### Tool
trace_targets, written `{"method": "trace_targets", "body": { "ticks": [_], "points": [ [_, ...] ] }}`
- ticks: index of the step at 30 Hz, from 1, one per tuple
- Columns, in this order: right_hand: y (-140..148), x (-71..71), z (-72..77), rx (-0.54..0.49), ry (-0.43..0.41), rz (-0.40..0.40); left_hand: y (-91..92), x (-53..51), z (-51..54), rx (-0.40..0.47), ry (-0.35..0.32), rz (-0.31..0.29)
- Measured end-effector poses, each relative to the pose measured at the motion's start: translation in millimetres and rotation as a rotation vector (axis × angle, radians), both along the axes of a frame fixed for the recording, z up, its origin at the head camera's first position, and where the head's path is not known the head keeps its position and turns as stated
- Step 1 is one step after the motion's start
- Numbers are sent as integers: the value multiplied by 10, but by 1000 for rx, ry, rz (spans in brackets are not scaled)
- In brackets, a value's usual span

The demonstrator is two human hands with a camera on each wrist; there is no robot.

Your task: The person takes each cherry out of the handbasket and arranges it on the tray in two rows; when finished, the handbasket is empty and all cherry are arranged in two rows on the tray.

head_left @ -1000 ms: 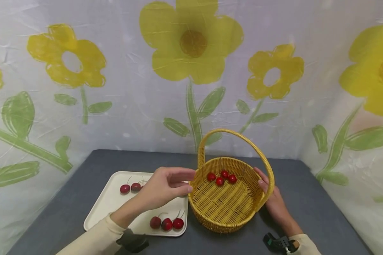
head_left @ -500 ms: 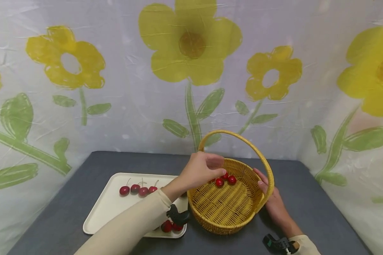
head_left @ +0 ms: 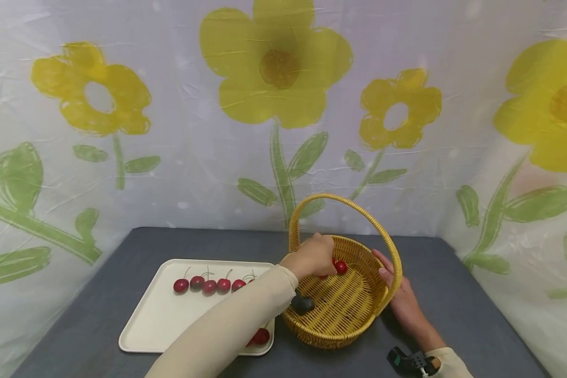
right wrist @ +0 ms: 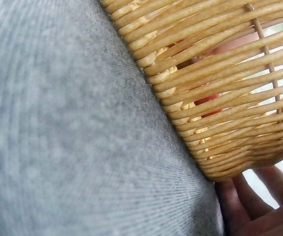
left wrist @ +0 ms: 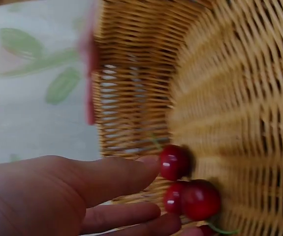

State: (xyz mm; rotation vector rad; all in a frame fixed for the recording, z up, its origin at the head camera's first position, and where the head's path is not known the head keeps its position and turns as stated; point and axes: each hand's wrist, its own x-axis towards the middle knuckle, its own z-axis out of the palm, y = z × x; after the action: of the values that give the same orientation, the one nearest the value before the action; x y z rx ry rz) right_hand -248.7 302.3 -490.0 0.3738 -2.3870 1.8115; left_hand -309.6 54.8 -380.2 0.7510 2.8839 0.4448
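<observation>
The yellow wicker basket (head_left: pixel 345 310) with a tall arched handle stands on the dark table. My left hand (head_left: pixel 315 257) reaches down inside it at the back left, partly hiding the red cherries (head_left: pixel 341 268) there. In the left wrist view, the thumb is straight, its tip at or against one cherry (left wrist: pixel 174 162). More cherries lie beside the extended fingers (left wrist: pixel 121 216); whether any is held does not show. At the basket's right side, my right hand (head_left: pixel 406 302) grips the rim, fingers along the outside wall and thumb at the edge.
Left of the basket lies a white tray (head_left: pixel 151 320) with a row of stemmed cherries (head_left: pixel 180 286) along its back and more near its front right corner, partly behind the left sleeve (head_left: pixel 236 320). A flower-printed curtain (head_left: pixel 184 199) hangs behind the table.
My left hand has moved right from above the tray's right edge, over the basket rim and down to the cherries inside. The right hand has stayed at the basket.
</observation>
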Motion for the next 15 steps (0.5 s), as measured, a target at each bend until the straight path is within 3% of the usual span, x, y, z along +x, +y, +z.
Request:
{"method": "trace_targets", "body": {
  "ticks": [4,9,15],
  "points": [
    [-9,-6,2,-7,-3,7,39,-12,-95,-39,16,12],
    [-8,-6,4,-10,-3,13,58,10,-168,-60,-14,1],
    [10,-6,3,4,5,7,95,58,-188,-106,9,-34]
  ]
}}
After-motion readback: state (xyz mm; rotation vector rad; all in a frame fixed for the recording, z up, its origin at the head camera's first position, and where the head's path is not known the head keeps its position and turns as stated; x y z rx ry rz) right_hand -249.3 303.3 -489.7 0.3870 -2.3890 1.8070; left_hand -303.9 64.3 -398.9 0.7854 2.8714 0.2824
